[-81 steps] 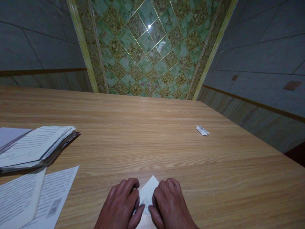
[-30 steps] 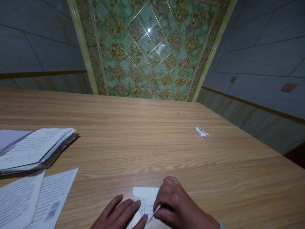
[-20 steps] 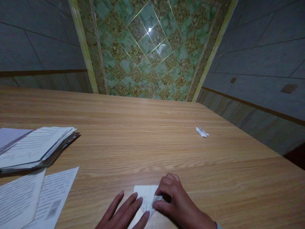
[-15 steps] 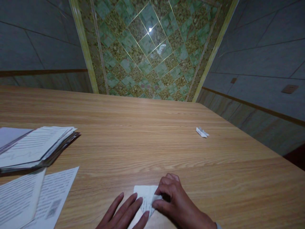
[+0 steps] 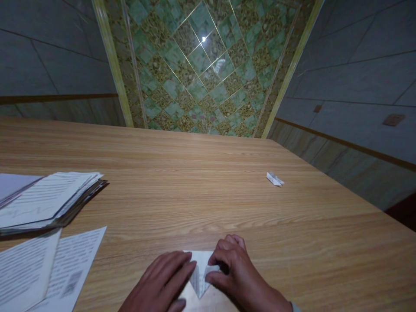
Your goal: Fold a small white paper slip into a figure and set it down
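Surface: a broad wood-grain counter (image 5: 208, 190) filled most of the view; its far edge ran below the wall and its right edge slanted down toward the lower right corner.
Room: behind the counter stood a wall panel of green and brown patterned tiles (image 5: 201, 78) framed by pale vertical strips, with a bright glint of light near its top; grey tiled walls lay on either side, the right one edged by a brown strip.
Light: dim, so fine print and small creases were hard to read.
Folded paper: a small white folded paper (image 5: 201, 273) lay flat on the counter at the near edge, between the two hands, one corner pointing toward the person.
Left hand: the left hand (image 5: 159, 284) lay palm down on the left part of the folded paper, its fingers (image 5: 182, 264) stretched out flat and gripping nothing.
Right hand: the right hand (image 5: 242, 277) rested on the right part of the paper, its fingers (image 5: 221, 260) curled and pinching a flap against the thumb.
Paper stack: a stack of printed sheets (image 5: 48, 201) sat at the left, well apart from the hands.
Loose sheets: two printed pages (image 5: 48, 268) lay in front of the stack at the lower left corner.
Paper scrap: a small white folded scrap (image 5: 274, 179) lay far off to the right.
In the way: nothing stood between the hands and the other papers; the hands hid part of the folded paper.
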`<state>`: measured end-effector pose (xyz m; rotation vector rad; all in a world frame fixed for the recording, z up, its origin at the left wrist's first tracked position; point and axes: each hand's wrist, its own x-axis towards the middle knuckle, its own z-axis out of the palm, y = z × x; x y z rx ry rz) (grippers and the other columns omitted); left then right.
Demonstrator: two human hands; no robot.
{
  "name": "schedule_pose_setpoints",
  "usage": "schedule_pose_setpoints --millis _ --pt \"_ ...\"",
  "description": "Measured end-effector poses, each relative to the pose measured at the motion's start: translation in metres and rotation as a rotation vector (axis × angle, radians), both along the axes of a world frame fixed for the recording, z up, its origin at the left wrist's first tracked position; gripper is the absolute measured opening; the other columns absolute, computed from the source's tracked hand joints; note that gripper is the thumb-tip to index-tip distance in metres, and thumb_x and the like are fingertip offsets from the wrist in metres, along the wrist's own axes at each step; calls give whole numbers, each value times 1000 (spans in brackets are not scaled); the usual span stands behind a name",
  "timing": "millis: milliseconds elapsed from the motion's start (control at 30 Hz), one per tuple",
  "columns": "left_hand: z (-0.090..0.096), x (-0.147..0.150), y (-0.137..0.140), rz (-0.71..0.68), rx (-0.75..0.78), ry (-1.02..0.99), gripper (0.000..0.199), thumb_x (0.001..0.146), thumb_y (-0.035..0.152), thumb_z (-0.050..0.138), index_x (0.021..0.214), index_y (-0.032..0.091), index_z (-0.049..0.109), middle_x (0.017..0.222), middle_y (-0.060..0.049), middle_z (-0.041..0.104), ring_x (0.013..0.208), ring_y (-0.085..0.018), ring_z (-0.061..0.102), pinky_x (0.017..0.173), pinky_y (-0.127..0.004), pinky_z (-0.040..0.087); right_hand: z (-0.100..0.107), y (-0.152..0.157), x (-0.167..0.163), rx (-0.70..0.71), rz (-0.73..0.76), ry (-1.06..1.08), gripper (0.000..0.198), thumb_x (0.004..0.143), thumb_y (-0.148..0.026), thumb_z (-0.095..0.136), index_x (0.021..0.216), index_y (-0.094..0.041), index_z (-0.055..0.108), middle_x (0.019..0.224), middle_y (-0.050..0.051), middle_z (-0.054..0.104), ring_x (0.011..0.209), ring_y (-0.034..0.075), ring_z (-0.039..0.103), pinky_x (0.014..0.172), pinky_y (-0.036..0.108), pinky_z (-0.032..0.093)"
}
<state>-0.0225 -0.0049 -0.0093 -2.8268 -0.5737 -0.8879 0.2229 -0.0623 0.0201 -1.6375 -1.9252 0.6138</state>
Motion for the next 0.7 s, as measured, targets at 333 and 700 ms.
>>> schedule_pose_setpoints --millis 333,700 --pt "21 41 12 207 -751 68 7 91 20 68 85 24 66 95 -1 64 94 -25 59 82 -39 47 -15 0 0 50 -8 8 22 77 -21 91 86 -23 70 85 -6 65 94 17 58 96 34 27" --pt "24 46 5 278 -747 91 8 90 17 68 85 22 66 95 -3 65 94 -27 59 84 -42 45 -6 3 0 20 -15 -27 22 79 -27 90 85 -23 69 87 -5 68 96 18 57 93 34 29"
